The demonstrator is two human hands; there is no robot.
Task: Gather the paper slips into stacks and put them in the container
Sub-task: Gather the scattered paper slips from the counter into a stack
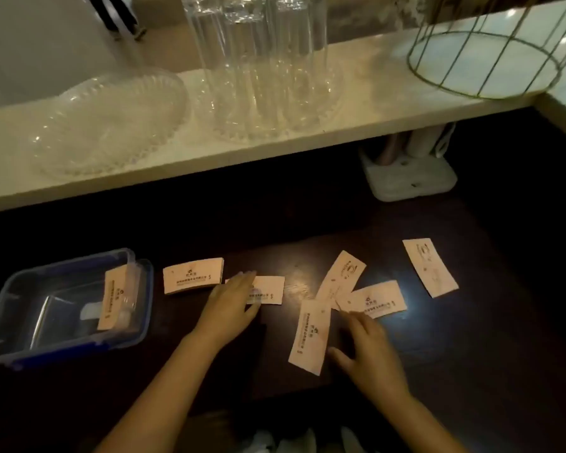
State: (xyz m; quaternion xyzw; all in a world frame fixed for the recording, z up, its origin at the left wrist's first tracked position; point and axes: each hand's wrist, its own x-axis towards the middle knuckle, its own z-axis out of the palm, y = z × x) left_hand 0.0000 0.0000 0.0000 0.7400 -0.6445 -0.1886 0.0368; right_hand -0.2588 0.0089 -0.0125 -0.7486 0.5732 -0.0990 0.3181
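While loose paper slips (371, 300) lie scattered at the bench's (471, 338) centre, gathering is underway: left hand (231, 302), fingers flat, presses one slip (268, 290); right hand (370, 351), apparently spread, nears another (308, 336). Next: stack them, toward the container (7, 308) at nine o'clock.

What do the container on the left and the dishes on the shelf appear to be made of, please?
The container looks like clear plastic with a blue rim: see-through walls, soft glare. The dishes seem glass or clear acrylic, glossy, with beaded sparkling rims; the blur leaves that open.
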